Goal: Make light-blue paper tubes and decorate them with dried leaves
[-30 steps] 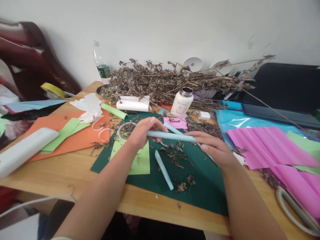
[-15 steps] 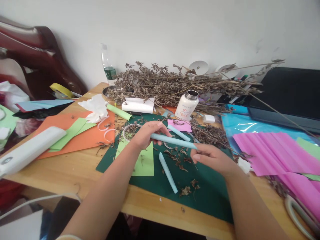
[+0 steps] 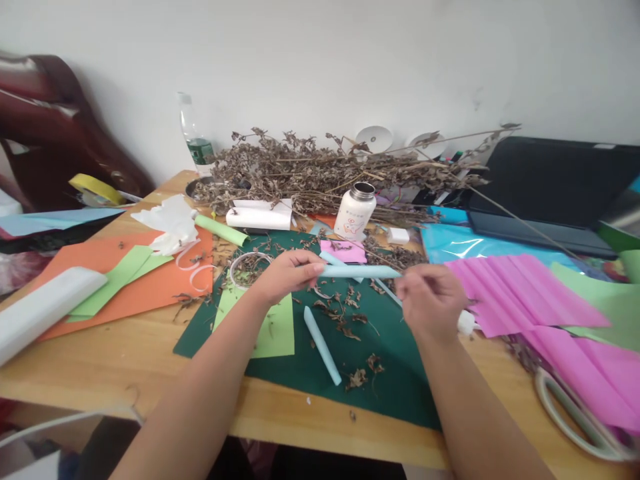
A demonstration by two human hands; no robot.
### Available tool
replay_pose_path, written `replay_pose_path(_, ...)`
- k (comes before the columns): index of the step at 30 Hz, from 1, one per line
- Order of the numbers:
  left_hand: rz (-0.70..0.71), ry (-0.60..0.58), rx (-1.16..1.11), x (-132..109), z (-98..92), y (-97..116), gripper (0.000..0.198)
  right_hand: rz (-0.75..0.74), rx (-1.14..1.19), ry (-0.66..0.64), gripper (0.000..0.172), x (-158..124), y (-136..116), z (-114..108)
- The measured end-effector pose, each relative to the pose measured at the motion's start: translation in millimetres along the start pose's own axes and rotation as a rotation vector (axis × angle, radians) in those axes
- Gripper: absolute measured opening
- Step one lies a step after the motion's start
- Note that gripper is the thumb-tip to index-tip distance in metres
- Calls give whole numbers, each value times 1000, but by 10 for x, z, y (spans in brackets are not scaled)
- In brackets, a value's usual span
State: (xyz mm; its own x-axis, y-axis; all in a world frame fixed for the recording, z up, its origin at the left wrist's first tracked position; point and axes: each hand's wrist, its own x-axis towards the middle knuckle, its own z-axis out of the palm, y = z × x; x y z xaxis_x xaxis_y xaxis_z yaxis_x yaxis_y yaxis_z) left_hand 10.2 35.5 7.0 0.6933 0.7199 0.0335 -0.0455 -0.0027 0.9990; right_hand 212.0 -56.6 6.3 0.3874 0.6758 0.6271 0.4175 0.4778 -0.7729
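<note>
My left hand [image 3: 286,273] pinches the left end of a light blue rolled paper tube [image 3: 360,271] and holds it level above a dark green cutting mat [image 3: 400,380]. My right hand [image 3: 431,301] is curled, back to the camera, with its fingertips at the tube's right end. A second blue tube [image 3: 323,345] lies on the mat below, and a third [image 3: 332,258] lies behind the held one. Dried leaf crumbs are scattered over the mat. A light green paper sheet [image 3: 273,327] lies under my left wrist.
A heap of dried branches [image 3: 325,170] runs along the wall behind a white bottle [image 3: 354,212]. Pink folded paper [image 3: 525,297] and a laptop [image 3: 555,183] sit to the right. Orange paper [image 3: 125,287], a white roll [image 3: 259,215] and a tape ring [image 3: 246,267] are to the left.
My right hand let go of the tube's middle, dropped below it, then rose and curled at its right end. The left hand kept hold and levelled the tube.
</note>
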Motion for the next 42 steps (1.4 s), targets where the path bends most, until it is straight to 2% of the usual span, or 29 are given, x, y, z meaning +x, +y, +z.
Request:
replay_pose_path(2,46,68,-90,19,-49,-25,19,4,39,251,10,92,81,-106)
replay_pose_path(4,84,143,-182,38,-85,-46,17,68,-204,370,11,196,203,-265)
replay_pose_path(5,95,175,-219,46,-94,-54,16,128,-411,366,17,240,275,-346)
replay_pose_path(8,96,220,-277,64,-88,-67,16,239,-659,187,23,304,497,-509)
replay_pose_path(12,87,226,-264,72,-69,-71,14,408,-839,-99,28,293,661,-509)
replay_pose_path(15,110,234,-262,70,-81,-72,13,423,-1027,-186,34,301,564,-473)
replay_pose_path(18,137,263,-248,68,-99,-75,12,320,-1170,-187,35,325,311,-453)
replay_pose_path(20,140,289,-219,71,-103,-81,11,356,-1168,-347,34,323,144,-428)
replay_pose_path(22,128,295,-182,77,-97,-88,12,497,-1160,-610,33,299,50,-388)
replay_pose_path(23,119,289,-165,81,-91,-91,13,572,-1168,-726,31,281,39,-365)
replay_pose_path(25,104,266,-145,85,-75,-96,14,651,-1196,-874,25,245,83,-323)
replay_pose_path(29,85,194,-123,72,-51,-93,15,637,-1096,-1011,16,217,215,-299)
replay_pose_path(32,86,125,-94,46,-49,-89,16,601,-1031,-1047,14,225,154,-381)
replay_pose_path(34,96,90,-55,30,-46,-88,18,595,-991,-999,16,222,42,-502)
replay_pose_path(37,86,81,45,17,-11,-90,25,632,-795,-802,20,206,-143,-742)
replay_pose_path(39,84,78,108,12,51,-93,28,639,-594,-576,21,207,-262,-877)
replay_pose_path(40,95,64,132,8,95,-94,27,609,-476,-420,19,216,-325,-921)
replay_pose_path(42,138,12,163,-7,205,-95,24,470,-189,-89,13,254,-475,-954)
